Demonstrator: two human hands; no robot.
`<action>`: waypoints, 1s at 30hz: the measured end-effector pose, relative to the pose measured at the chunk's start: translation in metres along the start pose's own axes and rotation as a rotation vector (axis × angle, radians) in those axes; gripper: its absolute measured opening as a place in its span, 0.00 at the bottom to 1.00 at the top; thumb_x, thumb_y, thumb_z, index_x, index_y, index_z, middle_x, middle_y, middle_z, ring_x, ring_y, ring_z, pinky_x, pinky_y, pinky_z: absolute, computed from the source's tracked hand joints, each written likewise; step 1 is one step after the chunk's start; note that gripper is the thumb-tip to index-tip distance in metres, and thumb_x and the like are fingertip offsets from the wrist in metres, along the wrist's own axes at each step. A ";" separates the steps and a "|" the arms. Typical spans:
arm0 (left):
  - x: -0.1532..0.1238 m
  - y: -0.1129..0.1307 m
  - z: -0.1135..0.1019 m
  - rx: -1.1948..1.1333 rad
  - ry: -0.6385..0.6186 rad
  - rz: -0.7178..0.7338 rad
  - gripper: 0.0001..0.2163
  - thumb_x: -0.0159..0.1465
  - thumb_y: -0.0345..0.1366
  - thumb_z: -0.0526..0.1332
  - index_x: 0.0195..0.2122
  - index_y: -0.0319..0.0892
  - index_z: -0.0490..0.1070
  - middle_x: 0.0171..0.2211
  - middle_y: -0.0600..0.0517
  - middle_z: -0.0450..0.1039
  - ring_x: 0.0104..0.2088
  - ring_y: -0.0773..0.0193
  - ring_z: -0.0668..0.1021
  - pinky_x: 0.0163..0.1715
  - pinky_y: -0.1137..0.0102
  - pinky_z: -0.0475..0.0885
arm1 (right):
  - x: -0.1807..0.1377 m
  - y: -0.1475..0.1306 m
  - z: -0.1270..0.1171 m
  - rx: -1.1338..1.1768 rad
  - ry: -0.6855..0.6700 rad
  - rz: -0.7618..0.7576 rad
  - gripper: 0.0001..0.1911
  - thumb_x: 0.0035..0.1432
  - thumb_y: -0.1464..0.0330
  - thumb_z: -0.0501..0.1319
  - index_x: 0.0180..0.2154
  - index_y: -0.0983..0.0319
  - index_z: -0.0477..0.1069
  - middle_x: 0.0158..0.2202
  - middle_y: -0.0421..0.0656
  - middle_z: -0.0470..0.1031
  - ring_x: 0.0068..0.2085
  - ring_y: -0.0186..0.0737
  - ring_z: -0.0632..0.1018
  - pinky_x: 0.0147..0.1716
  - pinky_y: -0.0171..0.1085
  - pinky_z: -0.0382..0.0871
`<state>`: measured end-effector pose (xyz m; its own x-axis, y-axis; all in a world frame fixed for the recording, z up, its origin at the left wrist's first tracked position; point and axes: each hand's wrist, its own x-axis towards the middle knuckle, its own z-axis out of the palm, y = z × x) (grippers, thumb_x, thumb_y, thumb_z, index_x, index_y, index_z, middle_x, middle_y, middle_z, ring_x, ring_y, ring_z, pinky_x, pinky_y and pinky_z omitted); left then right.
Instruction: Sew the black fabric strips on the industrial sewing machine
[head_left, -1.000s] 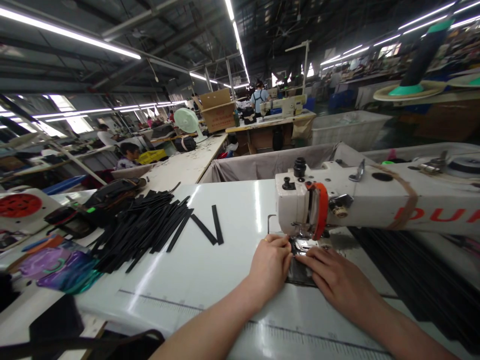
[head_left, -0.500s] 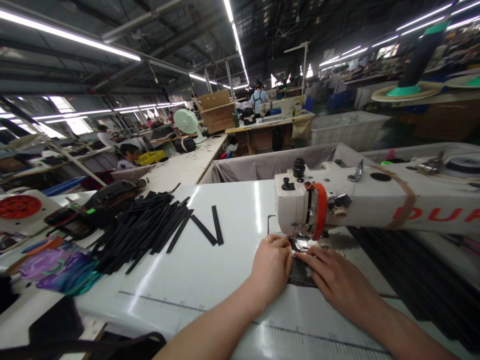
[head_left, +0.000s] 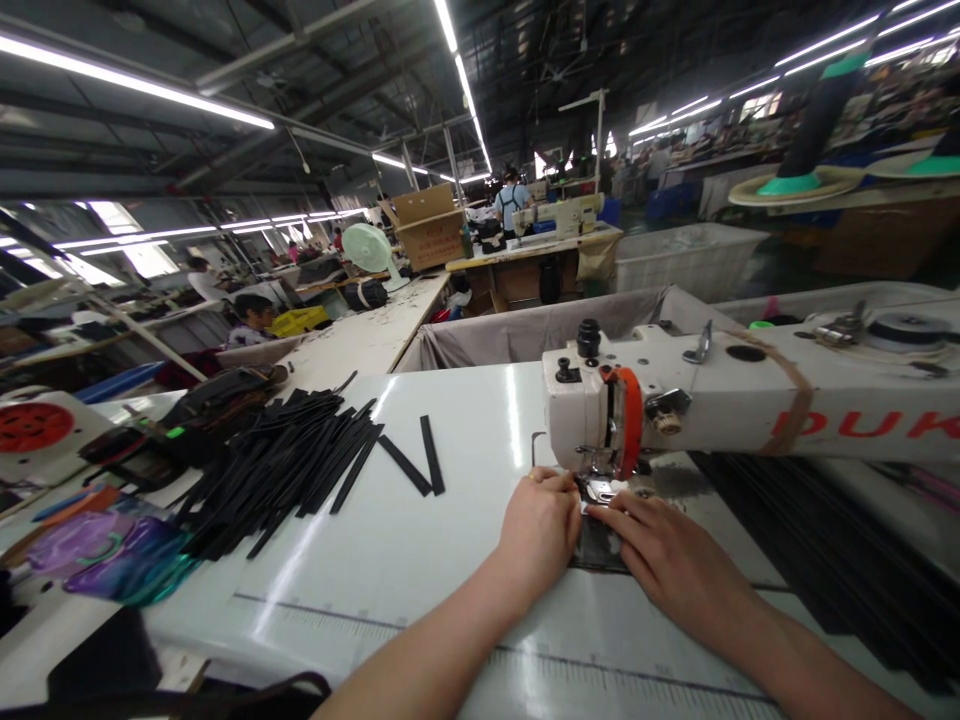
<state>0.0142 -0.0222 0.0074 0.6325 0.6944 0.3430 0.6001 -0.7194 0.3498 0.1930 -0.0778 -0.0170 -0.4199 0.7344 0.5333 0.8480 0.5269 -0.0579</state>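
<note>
The person's left hand (head_left: 541, 525) and right hand (head_left: 666, 555) lie on a white tabletop (head_left: 420, 560), one on each side of a dark piece of material (head_left: 596, 548) that sits flat under the head of a white sewing machine (head_left: 735, 400). The left hand is loosely curled, knuckles up, its fingertips pressed against the left edge of the piece just beside the presser foot (head_left: 600, 490). The right hand is flat and open, palm down, fingers stretched along the piece's right side with the fingertips close to the foot. Neither hand grips anything; both press the piece to the tabletop. What the dark piece is made of is hard to tell, as the hands cover most of it.

To the left, well apart from the hands, a heap of black strips (head_left: 285, 465) spreads over the tabletop, with two loose strips (head_left: 416, 465) lying just beside it in a V. Farther left lies a bundle of purple and teal material (head_left: 112, 555). Behind the tabletop stands a grey cloth-lined bin (head_left: 525, 330).
</note>
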 end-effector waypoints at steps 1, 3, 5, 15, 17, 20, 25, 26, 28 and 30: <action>-0.001 0.000 0.000 0.003 0.003 -0.001 0.12 0.66 0.27 0.54 0.28 0.39 0.75 0.35 0.48 0.76 0.38 0.58 0.73 0.45 0.62 0.72 | 0.000 0.000 0.000 -0.004 0.006 -0.006 0.21 0.55 0.79 0.51 0.48 0.61 0.71 0.42 0.47 0.76 0.39 0.43 0.77 0.38 0.42 0.75; -0.002 0.000 0.001 0.002 0.007 0.002 0.12 0.66 0.28 0.54 0.29 0.39 0.75 0.35 0.47 0.76 0.39 0.57 0.73 0.45 0.62 0.72 | 0.000 0.000 0.000 -0.022 0.020 -0.014 0.21 0.54 0.79 0.51 0.47 0.62 0.71 0.43 0.48 0.76 0.40 0.43 0.78 0.38 0.41 0.75; -0.004 -0.001 0.002 -0.015 0.020 0.005 0.10 0.65 0.28 0.56 0.30 0.38 0.76 0.35 0.47 0.76 0.39 0.57 0.74 0.45 0.62 0.72 | 0.000 0.000 0.000 -0.034 0.021 -0.017 0.21 0.54 0.79 0.51 0.48 0.62 0.71 0.43 0.48 0.76 0.40 0.43 0.78 0.38 0.41 0.75; 0.016 -0.034 0.012 -0.031 0.042 0.021 0.07 0.66 0.28 0.58 0.39 0.42 0.76 0.42 0.47 0.75 0.49 0.55 0.72 0.52 0.60 0.69 | -0.001 -0.001 0.000 -0.032 0.034 -0.025 0.20 0.54 0.79 0.51 0.46 0.63 0.72 0.42 0.48 0.77 0.40 0.44 0.78 0.38 0.42 0.76; 0.018 -0.038 0.008 0.015 0.004 0.034 0.08 0.67 0.28 0.57 0.38 0.43 0.76 0.41 0.49 0.75 0.49 0.56 0.73 0.53 0.59 0.68 | 0.000 -0.002 0.000 -0.045 0.038 -0.033 0.21 0.53 0.79 0.51 0.46 0.63 0.72 0.41 0.49 0.77 0.40 0.44 0.78 0.38 0.42 0.76; 0.017 -0.043 -0.006 0.075 0.017 0.014 0.06 0.63 0.26 0.61 0.35 0.43 0.76 0.44 0.49 0.75 0.52 0.54 0.71 0.56 0.56 0.65 | 0.000 -0.002 -0.001 -0.053 0.040 -0.038 0.21 0.54 0.79 0.51 0.47 0.63 0.71 0.41 0.49 0.77 0.40 0.44 0.78 0.38 0.42 0.76; 0.007 -0.043 -0.041 -0.124 0.128 -0.157 0.05 0.61 0.25 0.63 0.32 0.42 0.73 0.34 0.52 0.75 0.42 0.58 0.74 0.45 0.63 0.70 | -0.002 -0.001 -0.003 -0.030 0.058 -0.046 0.19 0.57 0.78 0.50 0.48 0.63 0.71 0.42 0.48 0.77 0.42 0.44 0.79 0.40 0.42 0.77; 0.005 -0.040 -0.047 -0.235 0.185 -0.248 0.03 0.62 0.28 0.63 0.32 0.42 0.73 0.31 0.53 0.74 0.37 0.61 0.74 0.40 0.65 0.70 | -0.002 -0.002 -0.004 -0.020 0.074 -0.056 0.19 0.59 0.78 0.50 0.48 0.62 0.70 0.42 0.48 0.77 0.43 0.43 0.79 0.42 0.42 0.76; 0.000 -0.032 -0.052 -0.542 0.261 -0.431 0.04 0.62 0.35 0.64 0.34 0.40 0.71 0.28 0.54 0.73 0.29 0.65 0.73 0.31 0.70 0.68 | -0.001 -0.006 -0.007 0.014 0.106 -0.063 0.16 0.62 0.76 0.50 0.49 0.63 0.69 0.43 0.47 0.77 0.45 0.42 0.78 0.45 0.41 0.76; -0.003 -0.021 -0.047 -0.913 0.191 -0.546 0.12 0.60 0.42 0.65 0.36 0.39 0.68 0.25 0.55 0.71 0.22 0.69 0.71 0.25 0.73 0.66 | 0.003 -0.011 -0.012 0.062 0.119 -0.061 0.14 0.65 0.74 0.50 0.49 0.63 0.69 0.44 0.48 0.76 0.45 0.41 0.78 0.45 0.40 0.75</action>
<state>-0.0237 -0.0084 0.0402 0.2564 0.9654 0.0466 0.1356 -0.0837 0.9872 0.1865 -0.0870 -0.0047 -0.4260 0.6460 0.6334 0.7986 0.5975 -0.0723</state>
